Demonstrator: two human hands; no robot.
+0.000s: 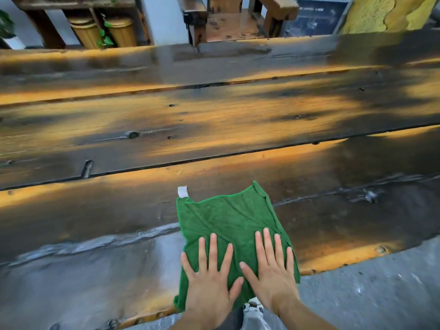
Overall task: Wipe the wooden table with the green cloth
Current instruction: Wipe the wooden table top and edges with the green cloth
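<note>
A green cloth (226, 222) with a small white tag at its far left corner lies spread flat on the near plank of the dark wooden table (214, 120). Both palms press down on its near half. My left hand (209, 275) rests flat with fingers spread on the cloth's left side. My right hand (271, 267) lies flat beside it on the right side, fingers apart, thumb almost touching the left thumb. The cloth's near edge hangs slightly over the table's front edge.
The table is made of long rough planks with gaps between them. A wooden chair (238, 20) stands behind the far edge. Two bamboo containers (102, 32) sit under a shelf at the back left. Grey floor (381, 294) shows beside the near edge.
</note>
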